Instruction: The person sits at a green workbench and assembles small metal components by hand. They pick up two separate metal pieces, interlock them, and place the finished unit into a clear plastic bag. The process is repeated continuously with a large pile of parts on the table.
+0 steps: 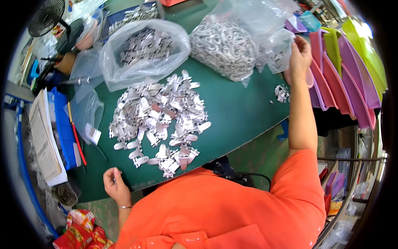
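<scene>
My right arm stretches out to the far right, where my right hand (300,58) pinches the edge of a clear plastic bag (278,49). Next to that bag lies a big clear bag packed with small silver metal parts (226,47). By the table's front left edge my left hand (116,185) is curled closed, and whatever its fingers hold is too small to make out. Between my hands a loose heap of flat, round-ended metal pieces (159,118) spreads over the green table (236,114). Behind the heap an opened clear bag (111,68) contains more such pieces.
Stacked pink, purple and green plastic trays (336,70) crowd the right side. A few tiny metal bits (282,93) lie near the right edge. At left are a blue bin (64,128), papers (43,139) and a red stick (77,141). A black fan (46,17) stands far left.
</scene>
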The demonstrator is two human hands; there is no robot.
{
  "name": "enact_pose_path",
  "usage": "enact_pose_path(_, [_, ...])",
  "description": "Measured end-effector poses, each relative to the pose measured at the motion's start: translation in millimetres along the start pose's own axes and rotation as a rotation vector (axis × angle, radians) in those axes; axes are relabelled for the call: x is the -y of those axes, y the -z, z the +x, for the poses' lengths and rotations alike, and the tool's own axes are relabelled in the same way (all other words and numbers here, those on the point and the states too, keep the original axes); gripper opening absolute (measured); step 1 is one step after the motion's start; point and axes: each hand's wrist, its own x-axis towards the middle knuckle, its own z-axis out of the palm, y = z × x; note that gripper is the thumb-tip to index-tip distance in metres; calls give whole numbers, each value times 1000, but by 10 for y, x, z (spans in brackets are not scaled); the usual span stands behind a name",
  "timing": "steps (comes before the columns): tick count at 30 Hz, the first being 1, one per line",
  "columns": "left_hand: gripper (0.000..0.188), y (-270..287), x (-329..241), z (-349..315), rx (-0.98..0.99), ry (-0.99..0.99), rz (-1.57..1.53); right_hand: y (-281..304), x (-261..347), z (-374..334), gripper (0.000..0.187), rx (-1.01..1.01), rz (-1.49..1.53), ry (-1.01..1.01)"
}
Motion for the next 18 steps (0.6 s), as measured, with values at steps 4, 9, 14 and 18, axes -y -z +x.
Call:
enact_pose_path(4, [13,-38,-117,105,39,287,-277,0,423,-392,21,119,-160,191])
enact_pose_path(9, [34,-136,-411,310,391,599,-1146,-215,1407,-1350,9,805,7,200])
enact_pose_path(14, [63,-410,-572,374,623,740,-1631,-587,1717,-2147,23,1275,177,312])
enact_pose_path(18, [76,-554,-793,410,669,818,-1550,-737,1802,-2227,33,1445,19,542])
